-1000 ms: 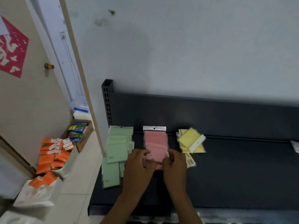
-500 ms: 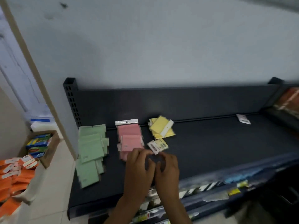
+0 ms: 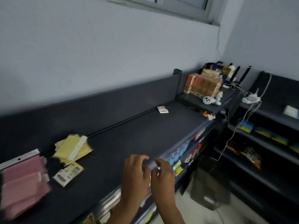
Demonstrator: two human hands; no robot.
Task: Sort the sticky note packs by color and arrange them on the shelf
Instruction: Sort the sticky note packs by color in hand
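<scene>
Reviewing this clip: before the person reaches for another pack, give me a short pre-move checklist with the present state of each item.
1. Left hand free of any pack: ok, fingers curled loosely, nothing visible in it.
2. Right hand free: cannot tell; a small pale patch shows between the hands, too blurred to name.
3. Pink packs grouped on the shelf: ok, stacked together at the left.
4. Yellow packs grouped: not ok, one pack lies apart in front of the pile.
5. Stray white pack sorted: not ok, it lies alone by the back panel.
6. Green packs in view: not ok, out of frame.
</scene>
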